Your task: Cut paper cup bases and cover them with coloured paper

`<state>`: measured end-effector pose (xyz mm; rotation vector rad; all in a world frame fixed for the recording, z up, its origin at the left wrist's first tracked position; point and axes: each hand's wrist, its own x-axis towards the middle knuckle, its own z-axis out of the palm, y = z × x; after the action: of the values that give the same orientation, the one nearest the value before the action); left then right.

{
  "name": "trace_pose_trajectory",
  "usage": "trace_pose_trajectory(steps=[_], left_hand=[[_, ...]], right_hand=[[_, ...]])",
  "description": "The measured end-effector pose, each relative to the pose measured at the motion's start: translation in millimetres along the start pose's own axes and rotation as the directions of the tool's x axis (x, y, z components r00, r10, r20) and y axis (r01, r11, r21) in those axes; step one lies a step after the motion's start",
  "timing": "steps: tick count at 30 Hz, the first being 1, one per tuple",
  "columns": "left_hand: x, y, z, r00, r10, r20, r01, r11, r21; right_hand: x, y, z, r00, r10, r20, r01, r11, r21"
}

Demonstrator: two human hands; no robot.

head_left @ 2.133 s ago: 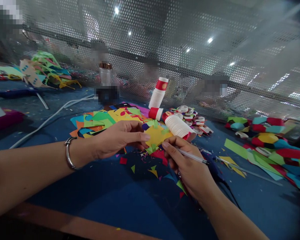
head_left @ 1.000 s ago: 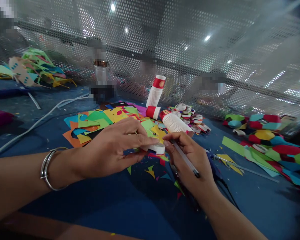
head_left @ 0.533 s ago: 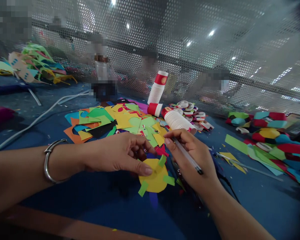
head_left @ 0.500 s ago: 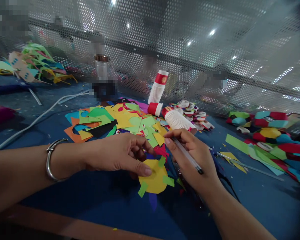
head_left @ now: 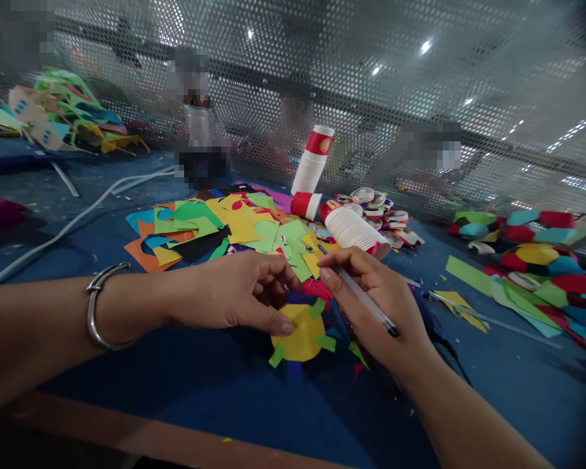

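Seemingly paper disc (head_left: 303, 339) in left hand (head_left: 237, 288)

The left hand (head_left: 244, 290) has its thumb over part of the yellow disc (head_left: 303, 342), and I can't make out the fingers beneath. The right hand (head_left: 389, 294) covers part of the pen (head_left: 368, 301) near its tip and most of a dark object (head_left: 381, 372) below. The left edge cuts off a purple item (head_left: 0, 218); pixelated patches (head_left: 14, 29) mask the upper left and upper middle from me.
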<state>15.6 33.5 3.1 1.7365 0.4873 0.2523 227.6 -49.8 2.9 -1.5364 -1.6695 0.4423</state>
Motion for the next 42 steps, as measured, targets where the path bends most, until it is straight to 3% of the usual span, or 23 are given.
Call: trace_pose_trajectory(steps=[4, 8, 10, 13, 18, 23, 32, 42], left_hand=[[2, 1, -3, 0.999, 0.042, 0.002, -0.042, 0.999, 0.008], [2, 2, -1, 0.979, 0.183, -0.090, -0.171, 0.977, 0.126], [1, 1, 0, 0.942, 0.310, -0.131, -0.267, 0.925, 0.270], [0, -1, -3, 0.849, 0.509, -0.142, -0.383, 0.778, 0.498], [2, -6, -12, 0.739, 0.669, -0.073, -0.450, 0.572, 0.686], [2, -6, -15, 0.673, 0.739, -0.029, -0.472, 0.459, 0.753], [-2, 0, -13, 0.544, 0.838, 0.040, -0.568, 0.332, 0.753], [0, -1, -17, 0.520, 0.853, 0.051, -0.591, 0.316, 0.742]], right_hand=[[0, -1, -2, 1.000, -0.014, -0.012, 0.013, 1.000, -0.016], [0, 1, -4, 1.000, -0.016, 0.018, 0.016, 1.000, -0.009], [0, 1, -5, 0.999, -0.013, 0.045, 0.013, 1.000, -0.001], [1, 1, -5, 0.994, 0.030, 0.101, -0.037, 0.997, 0.063], [2, -3, -3, 0.966, 0.168, 0.197, -0.222, 0.928, 0.301], [1, -5, -3, 0.961, 0.205, 0.183, -0.262, 0.885, 0.384], [0, -5, -2, 0.959, 0.230, 0.163, -0.279, 0.853, 0.440], [-1, -5, -3, 0.941, 0.252, 0.227, -0.336, 0.787, 0.517]])
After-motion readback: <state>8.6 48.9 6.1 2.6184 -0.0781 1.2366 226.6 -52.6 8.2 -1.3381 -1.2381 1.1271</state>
